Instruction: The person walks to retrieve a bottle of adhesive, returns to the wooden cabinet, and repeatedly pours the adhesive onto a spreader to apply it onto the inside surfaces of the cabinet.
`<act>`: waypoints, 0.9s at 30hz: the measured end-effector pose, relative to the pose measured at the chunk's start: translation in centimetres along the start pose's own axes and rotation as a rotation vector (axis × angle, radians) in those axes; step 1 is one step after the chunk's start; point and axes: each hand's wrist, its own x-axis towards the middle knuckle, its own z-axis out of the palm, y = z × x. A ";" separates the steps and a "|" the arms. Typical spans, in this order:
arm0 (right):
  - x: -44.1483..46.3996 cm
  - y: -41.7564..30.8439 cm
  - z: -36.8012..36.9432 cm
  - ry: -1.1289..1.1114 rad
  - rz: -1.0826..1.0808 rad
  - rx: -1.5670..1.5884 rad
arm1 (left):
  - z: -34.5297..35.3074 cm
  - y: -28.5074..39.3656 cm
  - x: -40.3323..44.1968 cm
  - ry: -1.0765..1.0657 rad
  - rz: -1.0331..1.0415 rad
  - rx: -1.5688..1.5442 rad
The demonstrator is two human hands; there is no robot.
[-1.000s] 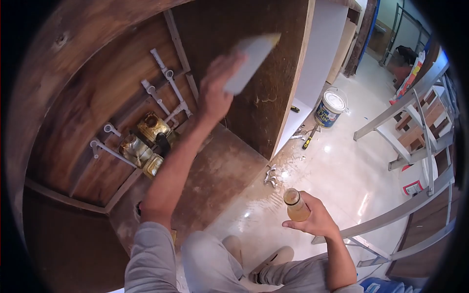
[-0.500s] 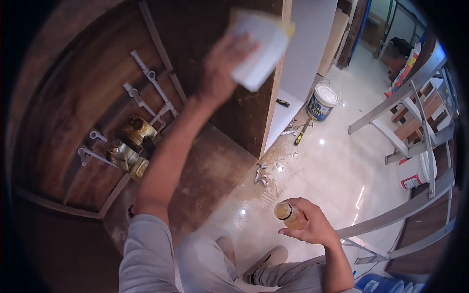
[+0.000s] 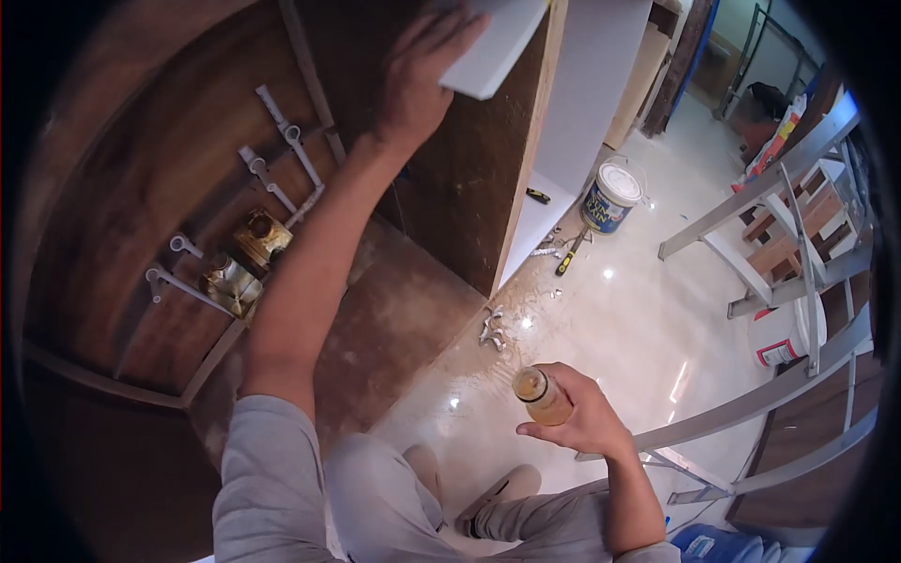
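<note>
My left hand point(image 3: 422, 80) is raised at the top of the view, closed on a flat whitish sheet point(image 3: 493, 52) with a yellowish edge, beside the dark brown wooden panel point(image 3: 460, 178). The sheet's upper part runs out of view. Lower down, my right hand point(image 3: 582, 413) is wrapped round a small glass bottle point(image 3: 544, 398) that holds amber liquid. The bottle's open mouth points up and slightly left, above the glossy floor.
White pipes point(image 3: 305, 155) and stained metal cans point(image 3: 233, 281) are at the left. A paint bucket point(image 3: 612, 192), a yellow-black tool point(image 3: 569, 255) and crumpled scraps point(image 3: 492, 328) lie on the floor. A metal ladder point(image 3: 751, 216) stands at right.
My left hand has moved up along the panel with the sheet, which now partly leaves the view. The bottle in my right hand appears slightly further left.
</note>
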 end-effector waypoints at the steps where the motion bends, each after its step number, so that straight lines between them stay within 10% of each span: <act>1: -0.1 -0.1 -0.2 0.010 0.010 0.011 | 0.9 -0.3 -2.0 -0.014 -0.014 0.003; 18: -0.1 -1.0 0.2 0.029 -0.005 -0.048 | 2.0 7.0 -38.2 -0.921 -0.268 -0.256; 21: 0.1 -0.9 0.0 0.067 -0.029 0.004 | -0.7 7.6 -32.1 -0.634 -0.732 -0.253; 27: -0.1 -1.6 0.5 0.036 -0.072 -0.005 | -5.4 4.7 -7.9 -0.177 -0.152 -0.015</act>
